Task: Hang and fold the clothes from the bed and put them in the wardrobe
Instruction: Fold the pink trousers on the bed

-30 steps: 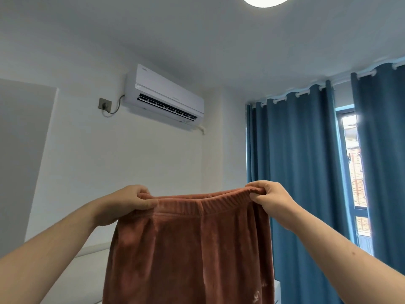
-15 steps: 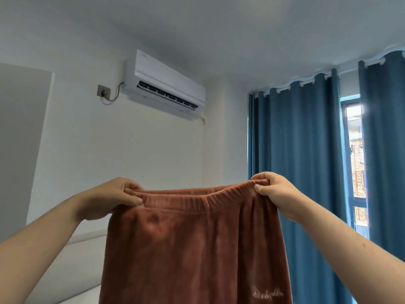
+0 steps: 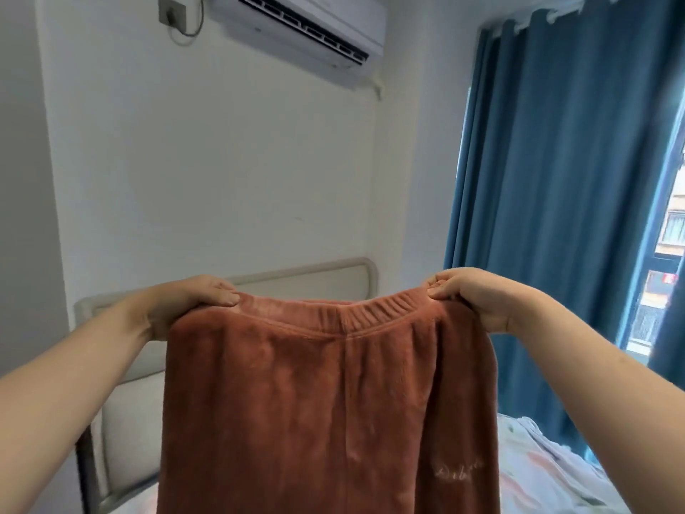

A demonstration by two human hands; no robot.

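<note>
Rust-brown fleece trousers (image 3: 315, 402) hang spread out in front of me, waistband up, with pale lettering low on the right leg. My left hand (image 3: 185, 302) grips the left end of the elastic waistband. My right hand (image 3: 470, 294) pinches the right end, fingers curled over the edge. The trouser legs run out of the frame at the bottom. The wardrobe is not in view.
Behind the trousers stands a cream padded headboard (image 3: 304, 280) against a white wall. The bed (image 3: 548, 473) with a patterned cover shows at lower right. Blue curtains (image 3: 556, 198) and a window fill the right side. An air conditioner (image 3: 307, 24) is mounted high.
My view has tilted down, so the headboard and the bed have come into sight. The trousers stay stretched between both hands, now held lower against the room.
</note>
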